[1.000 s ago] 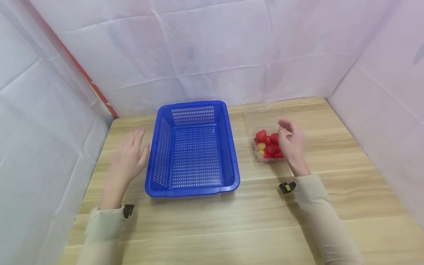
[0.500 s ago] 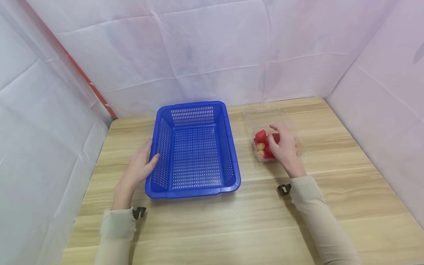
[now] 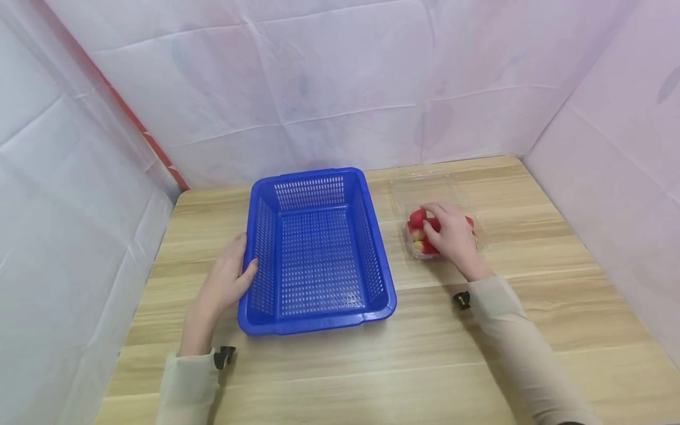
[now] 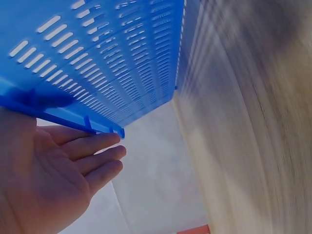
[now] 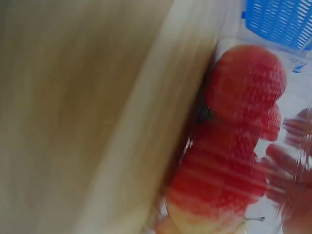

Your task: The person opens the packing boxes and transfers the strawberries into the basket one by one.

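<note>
My left hand (image 3: 225,277) holds the left rim of a blue plastic basket (image 3: 317,323), its thumb over the inside and its fingers outside. In the left wrist view, the fingers (image 4: 100,153) extend beneath the rim, and the thumb shows only as a dark shape through the wall. My right hand (image 3: 451,236) is over a clear plastic box (image 3: 417,256) of red, pale-ended strawberries (image 5: 219,170). Its thumb and forefinger are apart, their tips right at the upper-left strawberry (image 3: 417,217). The right wrist view shows its fingers (image 5: 280,156) blurred through the plastic.
The box's clear lid (image 3: 425,188) lies folded back behind it. Both containers stand on a wood-grain table (image 3: 329,378). White sheets (image 3: 340,77) hang along its back and sides, and a red strip (image 3: 143,130) runs up the left corner.
My left hand has come rightward onto the basket rim, and the basket has shifted slightly toward me. My right hand has moved left across the box to the upper-left strawberry.
</note>
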The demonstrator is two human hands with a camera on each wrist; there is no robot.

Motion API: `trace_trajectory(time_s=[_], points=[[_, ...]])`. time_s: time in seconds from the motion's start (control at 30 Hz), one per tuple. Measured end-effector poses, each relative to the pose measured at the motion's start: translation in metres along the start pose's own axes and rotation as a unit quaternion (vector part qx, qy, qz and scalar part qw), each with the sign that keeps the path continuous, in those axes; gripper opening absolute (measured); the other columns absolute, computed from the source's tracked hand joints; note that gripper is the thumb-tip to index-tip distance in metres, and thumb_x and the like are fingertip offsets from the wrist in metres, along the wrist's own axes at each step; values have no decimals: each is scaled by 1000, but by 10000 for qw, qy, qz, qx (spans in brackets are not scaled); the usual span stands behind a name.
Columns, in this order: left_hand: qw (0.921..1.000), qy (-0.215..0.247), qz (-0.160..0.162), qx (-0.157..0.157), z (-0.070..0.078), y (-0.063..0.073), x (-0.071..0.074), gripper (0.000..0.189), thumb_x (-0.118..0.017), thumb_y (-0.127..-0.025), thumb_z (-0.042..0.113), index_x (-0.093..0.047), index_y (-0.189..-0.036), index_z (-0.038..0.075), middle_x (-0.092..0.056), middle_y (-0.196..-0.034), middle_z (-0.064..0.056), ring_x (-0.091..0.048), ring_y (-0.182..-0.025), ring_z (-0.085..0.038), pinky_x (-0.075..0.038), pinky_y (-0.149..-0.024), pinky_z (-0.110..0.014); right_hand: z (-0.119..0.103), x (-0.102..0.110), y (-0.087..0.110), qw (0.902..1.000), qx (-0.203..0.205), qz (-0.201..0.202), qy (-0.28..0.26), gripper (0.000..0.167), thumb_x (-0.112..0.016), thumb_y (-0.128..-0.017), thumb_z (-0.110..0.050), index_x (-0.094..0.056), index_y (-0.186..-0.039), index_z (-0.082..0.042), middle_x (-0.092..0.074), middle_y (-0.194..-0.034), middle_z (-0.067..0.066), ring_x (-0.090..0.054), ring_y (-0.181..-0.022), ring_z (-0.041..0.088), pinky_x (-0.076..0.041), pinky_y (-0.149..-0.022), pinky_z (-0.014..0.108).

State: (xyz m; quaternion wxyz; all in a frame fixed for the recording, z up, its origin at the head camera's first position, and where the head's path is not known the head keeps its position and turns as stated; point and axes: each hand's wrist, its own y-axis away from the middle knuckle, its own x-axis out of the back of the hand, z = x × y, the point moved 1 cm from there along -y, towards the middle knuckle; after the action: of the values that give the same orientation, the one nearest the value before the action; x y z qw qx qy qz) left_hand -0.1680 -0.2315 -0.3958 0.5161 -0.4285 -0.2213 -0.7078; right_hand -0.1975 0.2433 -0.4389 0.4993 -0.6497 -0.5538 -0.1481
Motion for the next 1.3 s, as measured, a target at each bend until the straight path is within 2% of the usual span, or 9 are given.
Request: trace_trajectory(time_s=[0.13, 0.23, 0.4, 0.5, 0.63, 0.77, 0.9, 1.03, 1.3], points=[[9998, -70, -101, 140, 4, 5, -1, 65, -50, -100, 19, -22, -151, -11, -25, -155, -31, -22, -144, -46, -21, -113, -58, 3, 0, -5, 9946, 891, -381, 370, 37, -61, -78, 10, -68, -113, 3, -63, -117, 23, -58, -109, 43, -43, -96, 56], [9995, -129, -168, 223, 6, 7, -2, 65, -50, -100, 21, -23, -150, -11, -26, -155, -31, -22, -144, -46, -20, -114, -58, 5, 2, -7, 9876, 1362, -582, 516, 39, -57, -74, 12, -69, -111, 5, -63, -118, 24, -58, -108, 43, -44, -94, 57], [9991, -324, -134, 251, 7, 8, -2, 65, -50, -100, 24, -26, -150, -11, -30, -153, -30, -25, -143, -46, -22, -113, -58, 6, 3, -10, 9801, 1721, -781, 610, 37, -55, -73, 14, -70, -107, 7, -65, -114, 24, -60, -104, 41, -48, -89, 55], [9982, -584, 17, 127, 7, 6, 1, 61, -50, -101, 24, -32, -146, -13, -41, -145, -33, -37, -136, -47, -29, -109, -60, 7, 2, -13, 9771, 1864, -747, 697, 36, -56, -73, 15, -70, -106, 8, -66, -111, 23, -61, -101, 40, -49, -86, 53], [9949, -943, 352, -30, 7, -2, 4, 51, -50, -101, 22, -45, -136, -14, -55, -127, -33, -52, -119, -48, -41, -98, -60, 8, 0, -16, 9764, 1901, -647, 795, 35, -56, -73, 15, -69, -105, 9, -67, -108, 22, -61, -97, 39, -50, -84, 51], [9905, -1237, 576, -157, 6, -13, 5, 45, -50, -100, 20, -52, -131, -13, -61, -119, -30, -57, -110, -46, -44, -93, -58, 8, -3, -18, 9780, 1758, -728, 851, 34, -58, -73, 15, -68, -105, 8, -65, -106, 21, -61, -95, 39, -50, -84, 51], [9880, -1427, 520, -267, 5, -20, 5, 46, -48, -101, 19, -48, -137, -10, -60, -124, -29, -57, -113, -44, -44, -95, -56, 7, -5, -20, 9796, 1552, -859, 945, 36, -60, -74, 14, -69, -108, 7, -63, -106, 20, -60, -93, 39, -50, -83, 51], [9889, -1415, 430, -131, 2, -24, 6, 48, -45, -102, 19, -44, -142, -7, -59, -127, -29, -56, -116, -44, -44, -95, -57, 7, -7, -22, 9812, 1399, -905, 969, 37, -60, -75, 14, -68, -110, 7, -61, -105, 20, -60, -91, 39, -51, -80, 50], [9914, -1286, 237, 92, -3, -29, 8, 49, -38, -105, 20, -38, -144, -10, -57, -129, -30, -54, -117, -45, -41, -98, -57, 10, -10, -22, 9865, 1244, -788, 717, 38, -60, -74, 15, -67, -111, 8, -61, -103, 20, -59, -90, 38, -50, -81, 50]])
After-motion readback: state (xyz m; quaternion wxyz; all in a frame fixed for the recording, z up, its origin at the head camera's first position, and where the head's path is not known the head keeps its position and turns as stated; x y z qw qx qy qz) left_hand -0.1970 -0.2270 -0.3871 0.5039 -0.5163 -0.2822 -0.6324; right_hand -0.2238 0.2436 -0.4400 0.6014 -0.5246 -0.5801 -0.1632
